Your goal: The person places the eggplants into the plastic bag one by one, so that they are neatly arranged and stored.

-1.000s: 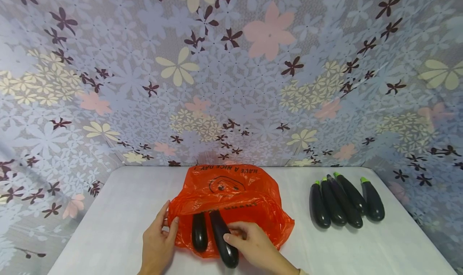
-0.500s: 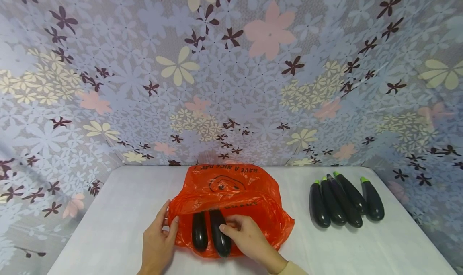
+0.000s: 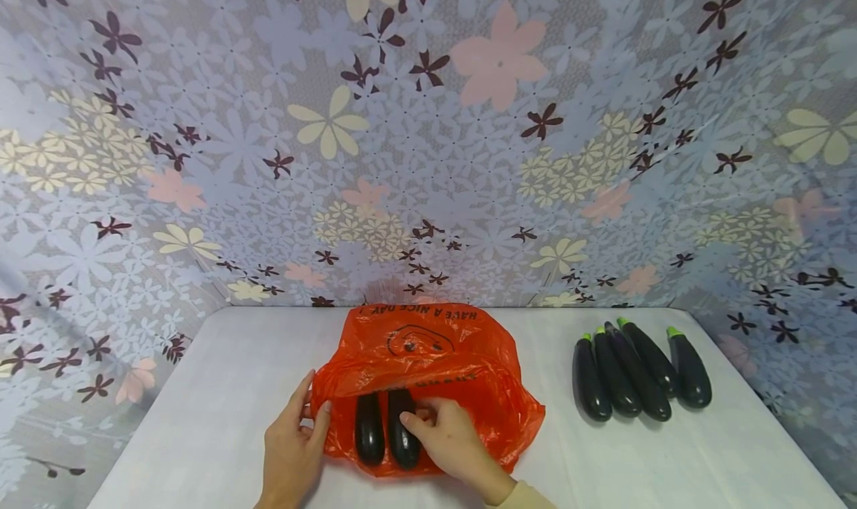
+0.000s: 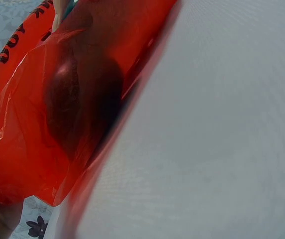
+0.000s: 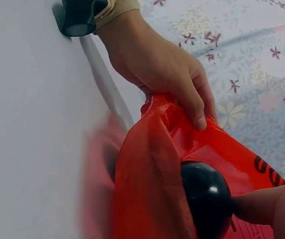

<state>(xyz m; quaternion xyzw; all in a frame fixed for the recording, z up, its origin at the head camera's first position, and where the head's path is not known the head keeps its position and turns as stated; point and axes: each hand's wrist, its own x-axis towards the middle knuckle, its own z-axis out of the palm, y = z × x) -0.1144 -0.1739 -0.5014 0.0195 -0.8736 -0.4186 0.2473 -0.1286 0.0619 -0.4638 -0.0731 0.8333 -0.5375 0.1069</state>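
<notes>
A red plastic bag point(image 3: 428, 338) lies on the white table with its mouth facing me. My left hand point(image 3: 294, 442) pinches the left side of its mouth between thumb and fingers; the right wrist view shows this hand point(image 5: 167, 69) holding the gathered plastic. Inside the opening, my right hand point(image 3: 451, 438) grips a dark, glossy eggplant point(image 3: 404, 442), thumb point(image 5: 259, 204) on its rounded end. Parallel to it, on the left, lies another eggplant point(image 3: 369, 438) in the bag. The far ends of both are hidden under the upper layer of plastic.
Several eggplants point(image 3: 623, 382) with green stem ends lie side by side on the right of the table point(image 3: 201, 420). Flowered fabric point(image 3: 428, 159) rises behind the table's back edge and along both sides.
My right hand has slid its eggplant deeper into the bag and slightly left, bringing it nearly parallel to the other one. The left hand has stayed at the bag's edge.
</notes>
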